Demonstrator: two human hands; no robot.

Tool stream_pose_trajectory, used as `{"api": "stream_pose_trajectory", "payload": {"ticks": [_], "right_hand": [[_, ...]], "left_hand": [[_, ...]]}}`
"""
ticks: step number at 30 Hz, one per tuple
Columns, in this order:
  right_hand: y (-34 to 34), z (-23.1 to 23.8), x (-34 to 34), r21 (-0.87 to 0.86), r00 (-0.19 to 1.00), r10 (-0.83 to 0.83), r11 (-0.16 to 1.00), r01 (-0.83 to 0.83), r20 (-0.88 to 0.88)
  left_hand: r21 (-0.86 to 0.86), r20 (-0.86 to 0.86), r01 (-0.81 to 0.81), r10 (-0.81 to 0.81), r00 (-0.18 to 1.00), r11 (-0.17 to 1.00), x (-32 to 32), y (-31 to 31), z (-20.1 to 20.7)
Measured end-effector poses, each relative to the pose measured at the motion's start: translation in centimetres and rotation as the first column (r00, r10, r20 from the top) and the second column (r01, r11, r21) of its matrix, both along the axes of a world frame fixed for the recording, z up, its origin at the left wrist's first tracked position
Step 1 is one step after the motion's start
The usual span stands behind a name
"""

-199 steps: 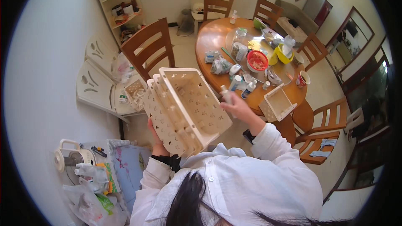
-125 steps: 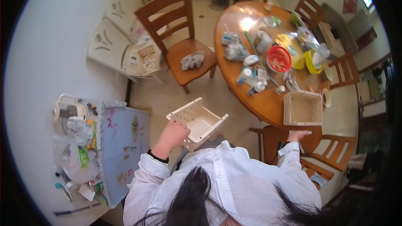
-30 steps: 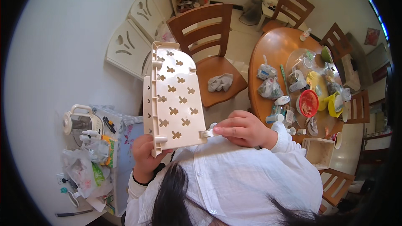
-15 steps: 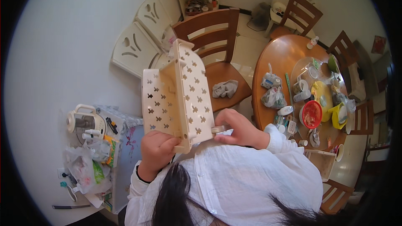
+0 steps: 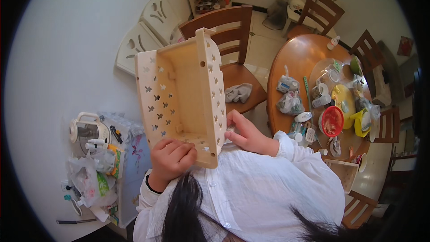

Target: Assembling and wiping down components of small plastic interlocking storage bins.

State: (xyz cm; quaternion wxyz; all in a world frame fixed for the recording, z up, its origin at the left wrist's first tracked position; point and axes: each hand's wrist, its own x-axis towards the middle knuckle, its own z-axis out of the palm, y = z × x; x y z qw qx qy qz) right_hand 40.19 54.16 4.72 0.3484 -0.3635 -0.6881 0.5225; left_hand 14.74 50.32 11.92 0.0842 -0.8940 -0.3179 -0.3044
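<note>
A cream plastic basket [image 5: 186, 98] with flower-shaped holes in its walls is held up in front of my chest, tilted so that its hollow inside shows. My left hand [image 5: 172, 157] is closed over the lower left edge of it. At the basket's lower right side is my right hand [image 5: 248, 135], thumb and forefinger pinched together on a small pale piece [image 5: 230, 130]. Whether that piece is part of the basket I cannot tell.
A wooden chair [image 5: 242, 80] bears a grey cloth [image 5: 238, 92]. The round table [image 5: 280, 103] at right holds bags, bottles and a red bowl [image 5: 332, 121]. On the left, a blender [image 5: 88, 130] and plastic bags crowd a cloth-covered stand. A pale box [image 5: 342, 175] lies lower right.
The basket has turned so that more of its inside faces me, and its top has tilted. My left hand has shifted slightly right along the rim; my right fingers still pinch at the side.
</note>
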Motion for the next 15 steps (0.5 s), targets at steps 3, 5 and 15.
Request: {"api": "stream_pose_trajectory", "payload": {"ticks": [3,5,15], "right_hand": [[-0.1,-0.3,0.4,-0.003,0.999,0.046,0.999,-0.046,-0.002],[0.0,-0.4,0.7,0.029,0.995,0.104,0.994,-0.103,-0.002],[-0.5,-1.9,0.4,-0.144,0.959,0.125,0.976,-0.166,-0.256]], "left_hand": [[0.009,-0.013,0.018,-0.018,1.0,1.0,0.3,-0.2,0.0],[0.009,-0.026,0.024,-0.024,0.999,1.0,0.3,-0.3,-0.1],[-0.022,0.003,-0.004,0.004,1.0,1.0,-0.5,-0.8,-0.9]]}}
